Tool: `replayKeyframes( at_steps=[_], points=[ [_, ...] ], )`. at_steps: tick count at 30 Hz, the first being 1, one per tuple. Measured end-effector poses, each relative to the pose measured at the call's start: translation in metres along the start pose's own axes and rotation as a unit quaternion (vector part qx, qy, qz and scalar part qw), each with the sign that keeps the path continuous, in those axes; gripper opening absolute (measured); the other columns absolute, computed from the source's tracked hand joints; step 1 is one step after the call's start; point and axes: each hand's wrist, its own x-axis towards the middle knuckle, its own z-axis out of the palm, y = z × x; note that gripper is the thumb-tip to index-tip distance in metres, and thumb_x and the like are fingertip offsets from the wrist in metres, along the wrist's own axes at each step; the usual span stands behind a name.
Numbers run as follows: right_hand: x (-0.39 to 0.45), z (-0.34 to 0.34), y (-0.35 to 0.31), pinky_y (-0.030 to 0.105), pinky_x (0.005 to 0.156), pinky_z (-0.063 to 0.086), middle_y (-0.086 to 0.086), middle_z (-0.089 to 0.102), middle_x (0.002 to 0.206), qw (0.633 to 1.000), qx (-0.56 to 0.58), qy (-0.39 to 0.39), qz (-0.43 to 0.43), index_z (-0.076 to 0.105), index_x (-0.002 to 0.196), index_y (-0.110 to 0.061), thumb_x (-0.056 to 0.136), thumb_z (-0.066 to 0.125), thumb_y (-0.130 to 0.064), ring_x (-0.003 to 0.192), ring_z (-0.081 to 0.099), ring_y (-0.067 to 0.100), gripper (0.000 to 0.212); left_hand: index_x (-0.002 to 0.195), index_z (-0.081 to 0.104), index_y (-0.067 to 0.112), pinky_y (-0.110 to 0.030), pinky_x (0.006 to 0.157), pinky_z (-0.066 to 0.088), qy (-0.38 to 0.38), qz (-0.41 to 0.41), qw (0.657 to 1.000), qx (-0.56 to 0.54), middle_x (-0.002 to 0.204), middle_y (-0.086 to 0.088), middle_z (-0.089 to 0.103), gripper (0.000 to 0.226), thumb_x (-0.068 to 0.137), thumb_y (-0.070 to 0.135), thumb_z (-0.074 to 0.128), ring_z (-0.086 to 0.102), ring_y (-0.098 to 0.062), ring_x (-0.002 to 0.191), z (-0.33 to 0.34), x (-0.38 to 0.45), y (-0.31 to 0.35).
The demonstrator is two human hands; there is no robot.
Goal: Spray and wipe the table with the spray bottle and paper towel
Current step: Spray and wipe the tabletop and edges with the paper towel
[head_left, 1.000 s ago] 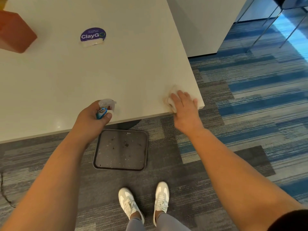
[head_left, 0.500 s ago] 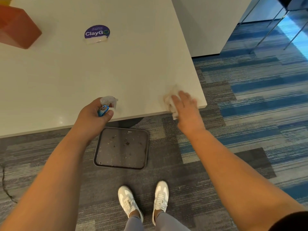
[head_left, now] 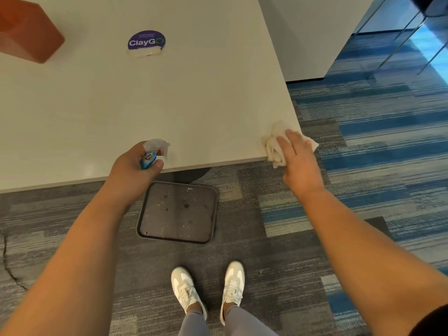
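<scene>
Down at the near right corner of the pale grey tabletop (head_left: 169, 98), the right hand (head_left: 299, 157) lies flat with straight fingers pressing a crumpled white paper towel (head_left: 272, 146), which spills over the table's edge. Further left along that near edge, the left hand (head_left: 134, 164) curls round a small spray bottle with a clear nozzle and blue body (head_left: 151, 154), held just above the surface. On the striped carpet below, a dark rectangular tray (head_left: 178, 212) holds scattered crumbs and specks, just ahead of two white sneakers (head_left: 208, 287).
</scene>
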Motion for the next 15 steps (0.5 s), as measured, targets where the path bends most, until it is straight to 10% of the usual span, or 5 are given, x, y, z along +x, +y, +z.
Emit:
replayKeyframes(
  at_steps=[10,15],
  points=[
    [0.011,0.019,-0.059,0.046,0.113,0.026,0.009,0.029,0.149,0.993,0.025,-0.011,-0.114,0.033,0.137,-0.02,0.062,0.066,0.01,0.136,0.026,0.032,0.087,0.111,0.066,0.035,-0.033,0.102,0.043,0.002,-0.013,1.0,-0.003,0.124,0.014,0.062,0.033,0.094,0.008,0.058,0.056,-0.011,0.119,-0.001,0.003,0.001],
    [0.003,0.0,-0.007,0.047,0.109,0.033,0.01,0.031,0.147,0.999,0.022,-0.001,-0.029,0.036,0.137,-0.018,0.066,0.073,0.004,0.134,0.03,0.033,0.083,0.113,0.065,0.033,-0.033,0.101,0.043,0.028,-0.021,0.999,-0.008,0.124,0.013,0.062,0.032,0.095,0.009,0.058,0.056,-0.011,0.117,-0.021,-0.005,-0.007]
  ],
)
